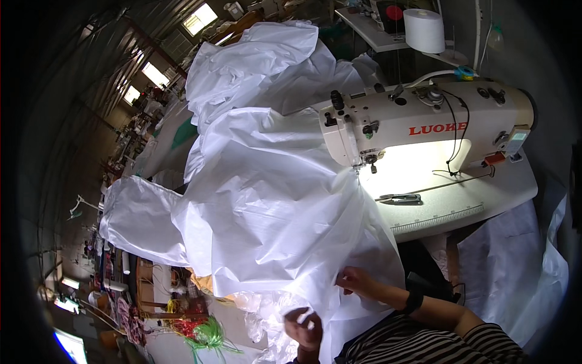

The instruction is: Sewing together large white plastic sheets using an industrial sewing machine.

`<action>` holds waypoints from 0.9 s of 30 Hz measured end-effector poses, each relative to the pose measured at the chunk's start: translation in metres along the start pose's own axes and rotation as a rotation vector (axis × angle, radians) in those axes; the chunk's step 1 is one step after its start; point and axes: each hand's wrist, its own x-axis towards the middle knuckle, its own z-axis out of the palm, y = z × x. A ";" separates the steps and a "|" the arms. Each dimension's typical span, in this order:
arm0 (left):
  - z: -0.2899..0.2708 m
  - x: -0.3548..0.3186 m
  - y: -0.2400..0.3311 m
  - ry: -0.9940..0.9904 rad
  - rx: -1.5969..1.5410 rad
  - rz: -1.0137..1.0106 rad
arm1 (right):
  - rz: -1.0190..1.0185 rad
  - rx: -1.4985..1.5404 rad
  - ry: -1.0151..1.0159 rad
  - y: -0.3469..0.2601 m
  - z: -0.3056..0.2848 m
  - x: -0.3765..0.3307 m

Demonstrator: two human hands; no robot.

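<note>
A large sheet of glossy white fabric spreads in folds over the table, and one part of it runs under the needle end of a sewing machine. My right hand, with a dark band on its wrist, has its fingers closed at the fabric's near part, below the machine. To the left and nearer to me is my left hand, loosely curled with a gap between thumb and fingers, in front of the fabric. I see nothing held in it. A small pair of thread snips lies on the lit machine bed.
A white thread cone stands behind the machine. Green and red strings lie at the lower left beside crumpled clear plastic. More pale fabric hangs at the right below the machine bed. A cluttered workshop extends to the left.
</note>
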 end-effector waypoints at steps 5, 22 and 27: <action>0.056 -0.069 -0.004 -0.583 -0.056 -0.118 | -0.130 0.030 -0.112 -0.031 0.000 -0.020; -0.018 -0.063 -0.124 -0.361 -0.123 -0.637 | -0.398 0.272 -0.538 -0.104 0.012 -0.030; -0.021 -0.085 -0.189 -0.547 -0.197 -0.698 | -0.046 0.402 -0.353 -0.092 -0.012 -0.070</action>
